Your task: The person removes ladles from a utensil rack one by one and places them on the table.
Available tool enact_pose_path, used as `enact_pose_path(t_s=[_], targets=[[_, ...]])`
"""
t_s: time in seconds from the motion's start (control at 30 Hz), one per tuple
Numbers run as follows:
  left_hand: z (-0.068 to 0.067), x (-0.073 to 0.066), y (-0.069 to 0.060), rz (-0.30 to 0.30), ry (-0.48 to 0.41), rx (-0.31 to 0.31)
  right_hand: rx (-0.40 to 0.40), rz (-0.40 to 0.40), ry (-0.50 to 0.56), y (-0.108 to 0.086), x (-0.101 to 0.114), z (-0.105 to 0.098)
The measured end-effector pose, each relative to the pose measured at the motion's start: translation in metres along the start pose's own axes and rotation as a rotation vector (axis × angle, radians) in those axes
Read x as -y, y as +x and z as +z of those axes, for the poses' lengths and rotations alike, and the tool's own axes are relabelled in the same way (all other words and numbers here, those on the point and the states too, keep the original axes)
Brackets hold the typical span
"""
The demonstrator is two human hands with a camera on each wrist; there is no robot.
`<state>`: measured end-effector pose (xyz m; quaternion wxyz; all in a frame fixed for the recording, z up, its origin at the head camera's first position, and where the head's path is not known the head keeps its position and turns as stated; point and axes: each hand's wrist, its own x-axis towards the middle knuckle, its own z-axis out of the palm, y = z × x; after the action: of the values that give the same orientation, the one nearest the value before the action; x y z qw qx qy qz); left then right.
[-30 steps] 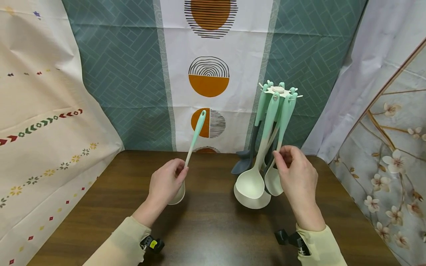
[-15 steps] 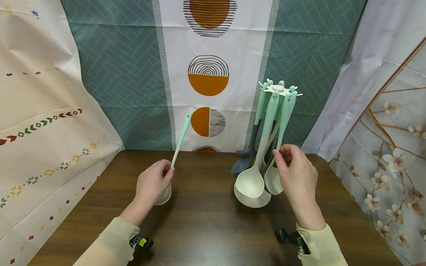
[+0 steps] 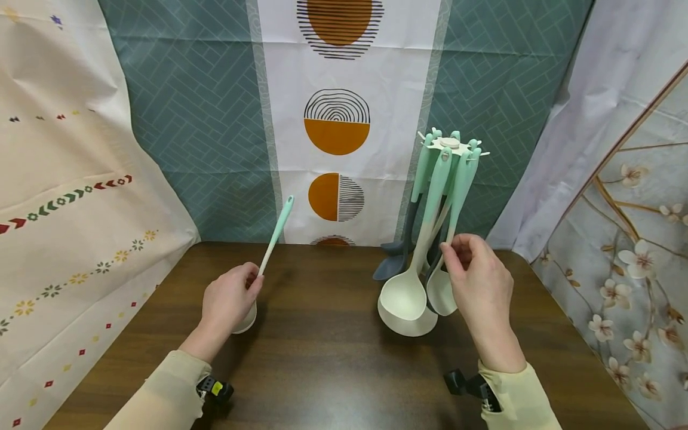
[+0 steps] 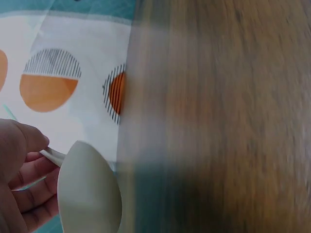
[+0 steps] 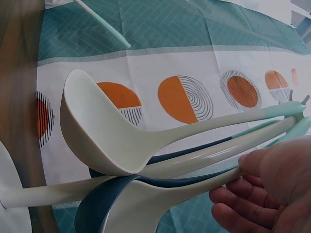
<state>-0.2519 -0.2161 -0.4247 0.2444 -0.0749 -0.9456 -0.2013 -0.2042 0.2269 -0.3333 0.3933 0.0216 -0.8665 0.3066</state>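
Note:
My left hand [image 3: 228, 301] pinches the pale shaft of a utensil with a mint handle [image 3: 280, 226], tilted up to the right, its cream bowl [image 3: 247, 319] partly hidden behind the hand. In the left wrist view that cream bowl [image 4: 90, 189] hangs beside the fingers. On the right, a white stand [image 3: 408, 326] holds several mint-handled utensils. A cream ladle [image 3: 404, 295] hangs at its front. My right hand [image 3: 480, 292] pinches the shaft of the cream utensil [image 3: 442, 292] beside it, whose handle top is at the rack; the right wrist view shows thumb and fingers [image 5: 262, 194] on that shaft.
Dark blue utensils [image 3: 391, 267] hang on the stand's left side. Beneath everything is a brown wooden table [image 3: 328, 358]. A patterned cloth [image 3: 338, 143] hangs behind it, with a cream cloth [image 3: 80, 239] at left and a floral one [image 3: 618, 286] at right.
My left hand has moved left and slightly toward me, carrying the utensil away from the stand. My right hand stays at the same hanging utensil.

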Motion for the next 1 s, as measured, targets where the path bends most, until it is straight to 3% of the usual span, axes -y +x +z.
enact_pose_path(t_s=[0.33, 1.0], targets=[[-0.008, 0.025, -0.001, -0.071, 0.057, 0.061, -0.007, -0.007, 0.005, -0.001, -0.001, 0.0], [-0.025, 0.078, -0.009, -0.152, 0.132, 0.133, 0.0, 0.001, 0.013, 0.001, 0.0, 0.001]])
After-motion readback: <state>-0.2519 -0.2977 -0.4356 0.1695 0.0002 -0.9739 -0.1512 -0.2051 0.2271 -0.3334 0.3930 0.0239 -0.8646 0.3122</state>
